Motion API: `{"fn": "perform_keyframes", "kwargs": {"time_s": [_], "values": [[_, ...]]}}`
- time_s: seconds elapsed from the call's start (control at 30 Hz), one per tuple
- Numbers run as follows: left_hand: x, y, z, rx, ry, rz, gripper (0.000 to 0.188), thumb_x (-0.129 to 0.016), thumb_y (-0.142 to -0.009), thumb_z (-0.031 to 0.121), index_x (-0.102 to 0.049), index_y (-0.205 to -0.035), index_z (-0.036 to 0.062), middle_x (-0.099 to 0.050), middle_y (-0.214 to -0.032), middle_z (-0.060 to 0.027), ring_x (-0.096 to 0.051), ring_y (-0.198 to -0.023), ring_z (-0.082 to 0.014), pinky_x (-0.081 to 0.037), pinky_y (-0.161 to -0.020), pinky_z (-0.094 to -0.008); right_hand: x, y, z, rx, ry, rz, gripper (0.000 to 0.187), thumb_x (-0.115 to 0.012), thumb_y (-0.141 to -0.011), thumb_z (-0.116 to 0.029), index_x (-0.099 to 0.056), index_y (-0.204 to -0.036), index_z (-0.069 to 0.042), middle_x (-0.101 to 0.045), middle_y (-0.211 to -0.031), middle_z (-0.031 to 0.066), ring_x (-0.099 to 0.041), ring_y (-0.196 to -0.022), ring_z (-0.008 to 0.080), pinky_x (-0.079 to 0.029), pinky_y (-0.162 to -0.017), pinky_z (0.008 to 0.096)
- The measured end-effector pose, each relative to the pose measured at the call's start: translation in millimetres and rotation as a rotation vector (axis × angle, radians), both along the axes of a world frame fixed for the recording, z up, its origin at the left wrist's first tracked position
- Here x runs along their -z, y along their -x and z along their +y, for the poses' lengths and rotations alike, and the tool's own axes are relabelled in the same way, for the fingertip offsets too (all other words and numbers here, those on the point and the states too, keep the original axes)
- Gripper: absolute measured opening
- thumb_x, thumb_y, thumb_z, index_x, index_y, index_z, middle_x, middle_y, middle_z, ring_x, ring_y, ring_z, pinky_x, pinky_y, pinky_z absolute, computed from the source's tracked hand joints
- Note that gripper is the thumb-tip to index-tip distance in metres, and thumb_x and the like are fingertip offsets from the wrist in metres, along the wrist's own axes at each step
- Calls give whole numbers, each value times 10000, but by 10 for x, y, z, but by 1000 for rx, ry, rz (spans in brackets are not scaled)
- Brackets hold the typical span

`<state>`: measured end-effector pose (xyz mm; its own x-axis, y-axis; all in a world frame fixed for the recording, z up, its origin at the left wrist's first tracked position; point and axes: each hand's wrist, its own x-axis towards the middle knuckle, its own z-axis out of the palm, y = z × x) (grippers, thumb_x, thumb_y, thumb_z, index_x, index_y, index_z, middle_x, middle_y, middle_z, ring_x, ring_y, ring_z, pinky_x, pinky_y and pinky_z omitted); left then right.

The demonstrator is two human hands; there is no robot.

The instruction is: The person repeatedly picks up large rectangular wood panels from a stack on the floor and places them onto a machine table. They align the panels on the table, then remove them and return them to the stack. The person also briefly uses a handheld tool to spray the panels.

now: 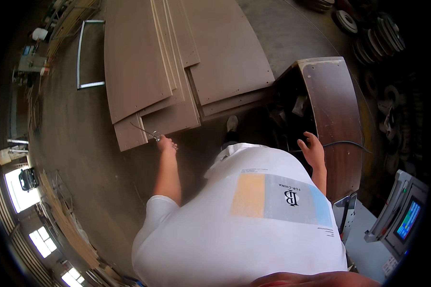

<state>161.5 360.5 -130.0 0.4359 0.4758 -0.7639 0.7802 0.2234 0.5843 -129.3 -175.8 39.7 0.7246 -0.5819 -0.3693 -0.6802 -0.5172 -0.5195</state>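
Note:
My left hand (pixel 166 144) is closed around a metal tool with a long thin rod (pixel 142 129); its exact kind is too small to tell. The rod points over the near corner of the stacked brown boards (pixel 139 71). My right hand (pixel 313 150) has its fingers apart and holds nothing. It hovers by the open side of a dark brown cabinet-like box (pixel 334 95), close to a black cable (pixel 347 142) that runs across the box top.
A control panel with a lit screen (pixel 409 219) stands at the lower right. Round discs and rolls (pixel 379 40) are piled at the far right. A pale metal frame (pixel 80 57) lies on the floor left of the boards. My shoe (pixel 232 123) is between boards and box.

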Motion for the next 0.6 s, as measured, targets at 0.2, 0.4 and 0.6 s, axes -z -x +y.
{"fn": "perform_keyframes", "kwargs": {"time_s": [0.2, 0.4, 0.6], "values": [[-299, 448, 39, 975, -22, 148, 298, -521, -1013, 393, -462, -848, 152, -472, -563, 23, -393, -403, -98, -351, -376, -298, 157, -535, 58, -319, -41, 134, 403, -696, -902, -327, -666, -1207, -66, -693, -1160, 151, -678, -1022, 320, -531, -888, 385], [155, 996, 696, 118, -73, 133, 285, -519, -1015, 350, -498, -838, 127, -484, -557, -5, -415, -390, -132, -324, -355, -319, 272, -1012, 226, -508, -99, 142, 371, -679, -911, -322, -690, -1179, -65, -684, -1200, 127, -687, -1027, 300, -540, -868, 376], [254, 1676, 893, 284, -84, 201, 279, -542, -1000, 360, -531, -838, 134, -496, -574, -11, -438, -436, -129, -324, -373, -331, 340, -1024, 440, -574, -132, 12, 274, -646, -931, -260, -732, -1119, -80, -640, -1316, 89, -691, -1022, 276, -537, -879, 358]]}}
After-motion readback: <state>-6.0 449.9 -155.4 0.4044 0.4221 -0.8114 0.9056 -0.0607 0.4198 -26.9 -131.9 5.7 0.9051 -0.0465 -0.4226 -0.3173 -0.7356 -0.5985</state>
